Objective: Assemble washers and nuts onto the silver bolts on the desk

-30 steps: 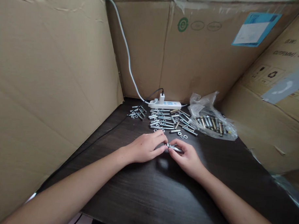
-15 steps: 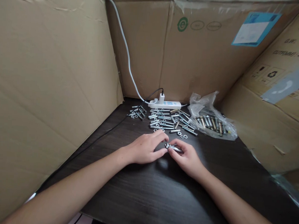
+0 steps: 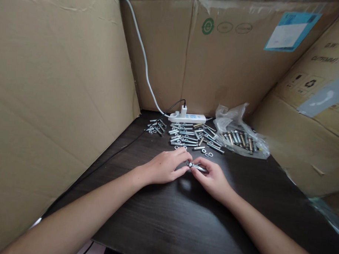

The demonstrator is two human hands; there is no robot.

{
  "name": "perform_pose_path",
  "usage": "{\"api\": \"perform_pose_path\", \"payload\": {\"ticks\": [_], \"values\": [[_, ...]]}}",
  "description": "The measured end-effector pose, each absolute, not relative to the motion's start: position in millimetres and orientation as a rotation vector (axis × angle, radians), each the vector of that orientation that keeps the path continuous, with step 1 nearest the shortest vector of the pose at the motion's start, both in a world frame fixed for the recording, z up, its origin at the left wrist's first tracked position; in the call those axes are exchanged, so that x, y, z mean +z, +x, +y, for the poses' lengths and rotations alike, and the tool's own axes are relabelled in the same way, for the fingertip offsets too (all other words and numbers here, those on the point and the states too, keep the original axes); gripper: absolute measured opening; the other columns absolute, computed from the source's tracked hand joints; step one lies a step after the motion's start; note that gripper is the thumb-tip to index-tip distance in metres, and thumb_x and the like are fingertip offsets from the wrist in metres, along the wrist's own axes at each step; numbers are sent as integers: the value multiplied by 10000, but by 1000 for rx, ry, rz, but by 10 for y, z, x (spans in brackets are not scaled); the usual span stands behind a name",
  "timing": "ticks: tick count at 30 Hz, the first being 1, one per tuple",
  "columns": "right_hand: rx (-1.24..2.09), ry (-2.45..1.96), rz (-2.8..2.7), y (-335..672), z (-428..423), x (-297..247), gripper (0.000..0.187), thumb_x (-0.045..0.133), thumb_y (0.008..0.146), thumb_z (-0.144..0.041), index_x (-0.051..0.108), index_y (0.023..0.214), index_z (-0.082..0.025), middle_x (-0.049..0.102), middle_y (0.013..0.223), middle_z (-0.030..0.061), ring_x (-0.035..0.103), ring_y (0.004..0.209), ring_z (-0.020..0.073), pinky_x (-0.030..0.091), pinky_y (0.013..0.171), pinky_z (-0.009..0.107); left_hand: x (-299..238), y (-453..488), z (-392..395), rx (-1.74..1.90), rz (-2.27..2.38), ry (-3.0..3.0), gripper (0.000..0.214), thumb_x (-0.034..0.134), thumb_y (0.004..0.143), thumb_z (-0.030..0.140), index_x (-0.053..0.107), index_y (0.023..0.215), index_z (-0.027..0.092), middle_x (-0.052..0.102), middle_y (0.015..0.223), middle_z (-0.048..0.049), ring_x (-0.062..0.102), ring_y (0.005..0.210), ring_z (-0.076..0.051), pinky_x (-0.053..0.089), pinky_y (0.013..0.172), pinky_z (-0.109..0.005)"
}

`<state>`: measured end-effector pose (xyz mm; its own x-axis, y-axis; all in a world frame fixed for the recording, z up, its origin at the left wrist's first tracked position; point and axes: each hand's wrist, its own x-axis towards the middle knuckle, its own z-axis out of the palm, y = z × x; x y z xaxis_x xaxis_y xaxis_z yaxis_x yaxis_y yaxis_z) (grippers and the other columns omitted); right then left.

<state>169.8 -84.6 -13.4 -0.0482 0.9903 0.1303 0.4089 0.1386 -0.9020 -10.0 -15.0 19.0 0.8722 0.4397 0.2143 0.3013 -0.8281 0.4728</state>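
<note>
The right hand [image 3: 214, 179] gripped an expansion bolt [image 3: 199, 168] above the surface [image 3: 160, 219]; the left hand's [image 3: 166, 166] fingers [image 3: 181, 172] curved around the nut [image 3: 190, 164], whether gripping unclear

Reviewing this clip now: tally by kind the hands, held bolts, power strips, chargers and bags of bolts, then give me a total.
Hands: 2 (left hand, right hand)
Held bolt: 1
Power strip: 1
Charger: 1
Bag of bolts: 1
Total: 6
</note>
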Motion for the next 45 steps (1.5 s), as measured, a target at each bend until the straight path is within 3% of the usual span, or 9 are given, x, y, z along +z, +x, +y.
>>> {"api": "perform_pose_path", "payload": {"ticks": [7, 13, 19, 26, 30, 40, 45], "values": [[884, -1390, -1589, 1699, -854, -138, 188, 543, 792, -346, 585, 811, -164, 557, 661, -4, 486, 575, 117, 408, 524, 210, 199, -102, -168, 446, 584, 2577, 194, 475, 876, 267, 472, 1061, 210, 521, 1042, -35, 546, 877, -163, 450, 786, -302], [884, -1393, -1611, 1705, -854, -136, 174, 540, 790, -331, 581, 777, -162, 534, 637, -13, 465, 561, 111, 387, 515, 209, 178, -99, -140, 374, 617, 2596, 210, 349, 946, 311, 521, 1001, 203, 520, 994, -32, 545, 834, -148, 447, 774, -288], [902, -1384, -1598, 1711, -851, -149, 175, 544, 792, -331, 585, 794, -161, 553, 673, -6, 487, 593, 119, 403, 543, 214, 178, -94, -143, 368, 599, 2616, 192, 388, 930, 318, 514, 1014, 200, 514, 1009, -33, 544, 839, -156, 448, 760, -285], [895, -1384, -1585, 1705, -847, -133, 172, 544, 795, -319, 588, 796, -153, 550, 671, -3, 474, 591, 115, 396, 531, 207, 180, -97, -157, 420, 570, 2621, 189, 448, 884, 219, 481, 1069, 210, 507, 1048, -33, 541, 801, -139, 444, 713, -260], [890, -1384, -1600, 1705, -854, -134, 155, 545, 794, -303, 587, 799, -153, 534, 658, -12, 455, 576, 106, 386, 526, 201, 168, -92, -155, 446, 585, 2602, 190, 413, 875, 167, 469, 1053, 207, 514, 1038, -27, 547, 842, -141, 445, 768, -267], [912, -1385, -1615, 1722, -847, -171, 156, 542, 808, -306, 579, 804, -154, 533, 665, -10, 450, 589, 109, 377, 540, 206, 157, -99, -126, 350, 610, 2611, 243, 342, 952, 335, 541, 966, 197, 520, 962, -22, 545, 826, -146, 441, 767, -273], [902, -1389, -1618, 1731, -841, -168, 174, 538, 813, -319, 587, 818, -152, 538, 683, -4, 455, 606, 114, 380, 548, 207, 162, -97, -130, 370, 605, 2601, 195, 400, 929, 330, 523, 1013, 204, 519, 1000, -23, 546, 837, -148, 441, 758, -271]]}}
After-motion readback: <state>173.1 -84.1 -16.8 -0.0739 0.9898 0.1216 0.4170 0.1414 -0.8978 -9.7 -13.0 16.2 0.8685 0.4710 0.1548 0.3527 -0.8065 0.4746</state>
